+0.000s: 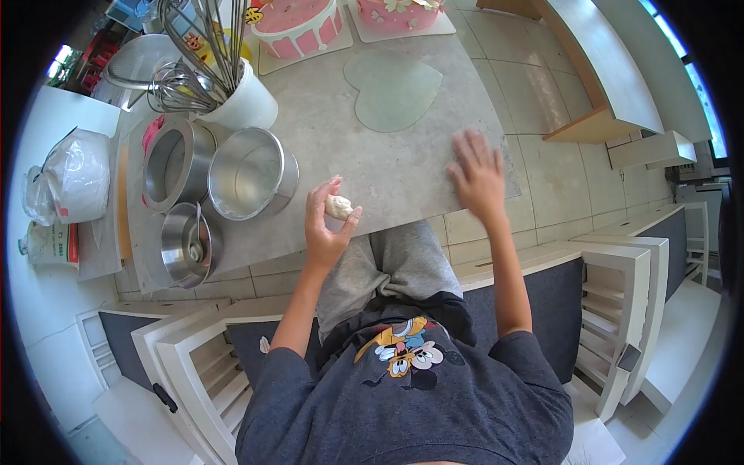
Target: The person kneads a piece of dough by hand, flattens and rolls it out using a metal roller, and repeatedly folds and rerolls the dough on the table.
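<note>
My left hand (pixel 327 225) is closed around a small lump of whitish dough (pixel 338 207), near the front edge of the grey table (pixel 325 132). The lump shows between the thumb and fingers. On the right, my right hand (pixel 478 172) is over the table's right part, palm down, with its fingers apart, slightly blurred and holding nothing. Whether it touches the surface is hard to tell. Beyond both hands a pale green heart-shaped mat (pixel 397 91) lies flat.
Left of my left hand are an open metal pan (pixel 246 174), a ring-shaped tin (pixel 167 164) and a metal bowl (pixel 183 246). Behind them a white container (pixel 252 101) holds whisks. Pink cakes (pixel 298 35) stand at the back. Chairs (pixel 612 310) are beside me.
</note>
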Tool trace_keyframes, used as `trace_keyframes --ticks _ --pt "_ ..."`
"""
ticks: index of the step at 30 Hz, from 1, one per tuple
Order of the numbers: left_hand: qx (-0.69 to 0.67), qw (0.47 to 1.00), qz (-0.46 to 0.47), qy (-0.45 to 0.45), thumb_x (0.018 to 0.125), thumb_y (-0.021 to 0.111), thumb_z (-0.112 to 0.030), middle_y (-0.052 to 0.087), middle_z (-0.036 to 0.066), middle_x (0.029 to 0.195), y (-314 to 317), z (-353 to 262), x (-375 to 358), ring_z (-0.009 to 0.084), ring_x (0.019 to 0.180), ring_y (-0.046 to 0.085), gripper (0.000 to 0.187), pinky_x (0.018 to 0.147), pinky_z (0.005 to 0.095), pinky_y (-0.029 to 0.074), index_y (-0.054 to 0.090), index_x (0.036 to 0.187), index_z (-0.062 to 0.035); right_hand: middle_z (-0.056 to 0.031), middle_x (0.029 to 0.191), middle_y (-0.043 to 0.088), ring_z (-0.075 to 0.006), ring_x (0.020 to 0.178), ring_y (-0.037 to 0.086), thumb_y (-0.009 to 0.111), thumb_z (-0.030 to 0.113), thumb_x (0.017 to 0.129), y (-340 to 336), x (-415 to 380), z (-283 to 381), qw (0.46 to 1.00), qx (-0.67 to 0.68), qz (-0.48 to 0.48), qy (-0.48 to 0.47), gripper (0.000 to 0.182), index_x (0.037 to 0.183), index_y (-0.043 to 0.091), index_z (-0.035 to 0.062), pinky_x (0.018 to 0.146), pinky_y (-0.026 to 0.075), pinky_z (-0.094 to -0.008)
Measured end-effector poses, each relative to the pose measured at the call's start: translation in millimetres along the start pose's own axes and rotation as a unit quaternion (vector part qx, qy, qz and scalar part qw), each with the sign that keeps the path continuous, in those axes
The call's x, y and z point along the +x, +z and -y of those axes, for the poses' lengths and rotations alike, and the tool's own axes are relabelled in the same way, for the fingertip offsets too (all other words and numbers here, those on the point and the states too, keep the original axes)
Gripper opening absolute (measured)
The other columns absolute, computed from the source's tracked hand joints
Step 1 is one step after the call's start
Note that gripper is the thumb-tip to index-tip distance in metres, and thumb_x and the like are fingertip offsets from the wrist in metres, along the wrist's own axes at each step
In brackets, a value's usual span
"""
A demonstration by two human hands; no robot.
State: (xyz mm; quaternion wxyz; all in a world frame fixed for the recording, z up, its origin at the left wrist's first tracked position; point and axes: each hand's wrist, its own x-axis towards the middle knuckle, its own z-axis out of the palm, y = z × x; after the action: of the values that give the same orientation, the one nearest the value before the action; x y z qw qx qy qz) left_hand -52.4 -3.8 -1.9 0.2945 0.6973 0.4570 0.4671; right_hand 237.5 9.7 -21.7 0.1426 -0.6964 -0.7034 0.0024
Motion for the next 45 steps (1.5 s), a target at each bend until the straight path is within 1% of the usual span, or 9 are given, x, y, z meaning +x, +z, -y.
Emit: trace_keyframes --ticks 7,19,21,23,24,28,32,40,45 --pt "-0.376 0.918 -0.056 -0.115 0.081 0.053 -0.015 0.049 0.017 0.122 -17.6 -27.9 -14.5 0.0248 0.102 0.057 0.046 0.089 0.0367 0.047 0.044 0.122 0.0044 -0.0278 0.146 0.014 -0.0376 0.138 0.009 0.047 0.053 0.084 34.6 10.4 126.1 0.999 0.036 -0.013 -0.006 0.086 0.139 0.02 -0.0076 0.111 0.005 -0.048" --pt "-0.45 0.876 -0.111 -0.133 0.086 0.048 -0.029 0.048 0.021 0.124 -40.0 -36.0 -19.2 0.0324 0.107 0.055 0.051 0.095 0.0415 0.044 0.041 0.125 0.0027 -0.0121 0.148 0.023 -0.0243 0.137 0.021 0.039 0.046 0.092 9.0 18.8 81.7 0.962 0.254 0.037 -0.095 0.066 0.142 0.024 0.0073 0.112 0.014 -0.0422" --pt "-0.415 0.896 -0.133 -0.09 0.087 0.047 -0.033 0.046 0.021 0.127 -27.2 -47.3 -6.3 0.0335 0.113 0.051 0.053 0.099 0.0423 0.039 0.04 0.126 0.0022 -0.0128 0.148 0.023 -0.0264 0.137 0.021 0.036 0.049 0.093 0.2 25.9 79.8 0.894 0.447 0.038 -0.009 0.067 0.143 0.022 0.0072 0.111 0.015 -0.0424" --pt "-0.374 0.913 -0.153 -0.055 0.088 0.047 -0.036 0.043 0.02 0.131 -12.1 -63.9 6.4 0.0346 0.119 0.046 0.055 0.104 0.0432 0.034 0.039 0.127 0.0018 -0.0138 0.148 0.021 -0.0325 0.137 0.017 0.028 0.053 0.093 -25.2 18.8 98.7 0.253 0.947 0.199 0.022 0.067 0.143 0.021 0.0079 0.111 0.017 -0.0438" --pt "-0.333 0.931 -0.145 -0.013 0.089 0.046 -0.04 0.037 0.021 0.136 -4.2 -70.7 13.8 0.0369 0.126 0.036 0.059 0.107 0.0476 0.024 0.037 0.13 0.0017 -0.019 0.147 0.021 -0.038 0.135 0.02 0.02 0.062 0.09 -47.8 14.3 119.2 0.137 0.968 0.186 0.098 0.075 0.143 0.022 0.0084 0.108 0.023 -0.0462" --pt "0.241 0.963 -0.009 0.117 0.09 0.039 -0.051 0.018 0.022 0.147 12.4 -74.8 32.5 0.0414 0.137 0.006 0.069 0.106 0.0583 -0.005 0.031 0.138 -0.0027 -0.0221 0.139 0.033 -0.0393 0.128 0.032 0.034 0.058 0.09 -61.2 3.5 149.8 0.093 0.975 0.197 0.04 0.073 0.139 0.028 0.0032 0.103 0.032 -0.0479" --pt "0.21 0.97 -0.023 0.122 0.088 0.027 -0.063 0.008 0.022 0.149 25.2 -75.6 31.9 0.0433 0.137 0.001 0.074 0.104 0.0602 -0.008 0.03 0.142 -0.0126 -0.0124 0.1 0.057 -0.0272 0.083 0.058 0.057 0.036 0.087 -31.6 17.1 147.3 0.172 0.933 0.138 0.283 0.034 0.103 0.055 0.0068 0.073 0.05 -0.0398" --pt "-0.097 0.989 -0.11 -0.023 0.092 0.025 -0.059 0.022 0.014 0.146 4.0 -65.4 1.5 0.031 0.136 0.012 0.07 0.109 0.052 0.004 0.032 0.139 -0.0069 -0.0033 0.06 0.048 -0.0162 0.05 0.041 0.057 0.034 0.089 -51.8 21.5 142.4 0.285 0.951 0.066 0.095 0.039 0.061 0.046 0.0096 0.045 0.033 -0.0295" --pt "-0.63 0.726 -0.032 -0.273 0.092 0.033 -0.053 0.034 0.012 0.139 3.9 -70.0 16.2 0.0264 0.13 0.03 0.062 0.106 0.0424 0.026 0.036 0.135 -0.0088 -0.0064 0.068 0.049 -0.0222 0.054 0.047 0.05 0.027 0.091 -56.8 14.8 176.0 0.723 0.668 -0.175 -0.012 0.035 0.067 0.054 0.0025 0.052 0.039 -0.0367"
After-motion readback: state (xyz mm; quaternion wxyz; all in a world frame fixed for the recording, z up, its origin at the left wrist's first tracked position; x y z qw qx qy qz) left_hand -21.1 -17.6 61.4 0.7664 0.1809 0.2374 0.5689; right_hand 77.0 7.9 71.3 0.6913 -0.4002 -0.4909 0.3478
